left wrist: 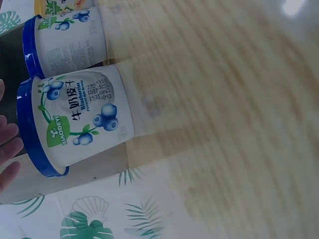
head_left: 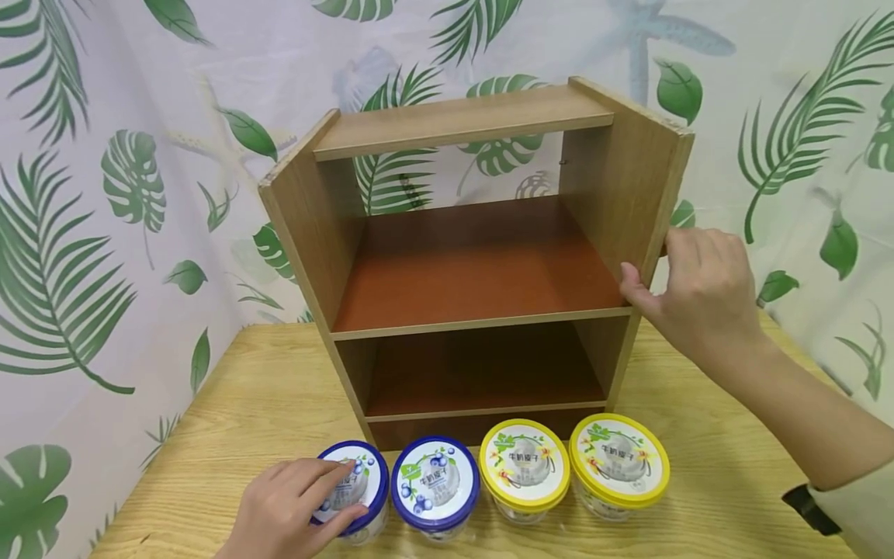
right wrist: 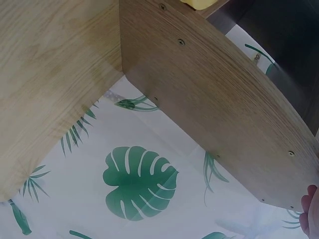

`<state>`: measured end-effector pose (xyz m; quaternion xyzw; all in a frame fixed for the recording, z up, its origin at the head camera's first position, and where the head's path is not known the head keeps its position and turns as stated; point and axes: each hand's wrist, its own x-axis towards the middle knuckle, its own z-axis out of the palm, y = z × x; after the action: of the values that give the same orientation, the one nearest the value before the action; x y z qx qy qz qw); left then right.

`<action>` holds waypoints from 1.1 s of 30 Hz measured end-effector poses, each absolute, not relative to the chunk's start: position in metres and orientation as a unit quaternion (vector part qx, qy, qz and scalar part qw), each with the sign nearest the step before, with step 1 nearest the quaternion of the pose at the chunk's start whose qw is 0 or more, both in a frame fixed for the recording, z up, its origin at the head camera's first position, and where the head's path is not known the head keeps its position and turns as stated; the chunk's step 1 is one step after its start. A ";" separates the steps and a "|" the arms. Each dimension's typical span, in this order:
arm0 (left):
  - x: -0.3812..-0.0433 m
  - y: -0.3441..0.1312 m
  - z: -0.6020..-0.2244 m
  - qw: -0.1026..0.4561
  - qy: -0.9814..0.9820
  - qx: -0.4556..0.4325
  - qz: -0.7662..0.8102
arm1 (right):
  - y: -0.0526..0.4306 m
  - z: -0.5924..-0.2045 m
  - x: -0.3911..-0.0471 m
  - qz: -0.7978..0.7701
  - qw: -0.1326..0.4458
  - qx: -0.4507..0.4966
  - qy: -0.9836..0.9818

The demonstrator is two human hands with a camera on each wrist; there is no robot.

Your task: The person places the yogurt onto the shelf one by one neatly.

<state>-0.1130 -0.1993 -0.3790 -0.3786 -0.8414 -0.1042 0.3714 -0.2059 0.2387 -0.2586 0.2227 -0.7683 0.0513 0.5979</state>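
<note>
Gripping shelf (head_left: 482, 264) at right side: right hand (head_left: 707, 291), half-closed. Left hand (head_left: 285, 503) relaxed, holding nothing, over leftmost tub (head_left: 368, 483) before shelf.

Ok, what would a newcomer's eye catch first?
Probably the open brown wooden shelf unit, mid-picture in the head view, gripped by the right hand. Then the row before it: two round white tubs with blue-rimmed lids at left, the left hand over the outermost, and two round yellow-rimmed tubs at right.
</note>
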 end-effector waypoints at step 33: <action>-0.112 -0.233 -0.401 0.297 -0.836 -0.453 -0.087 | 0.241 -0.258 -0.206 0.048 0.608 0.230 -0.758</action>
<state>-0.1116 -0.2333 -0.4014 -0.4527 -0.8364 -0.0871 0.2966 -0.2062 0.2406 -0.2583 0.2302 -0.7584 0.0476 0.6079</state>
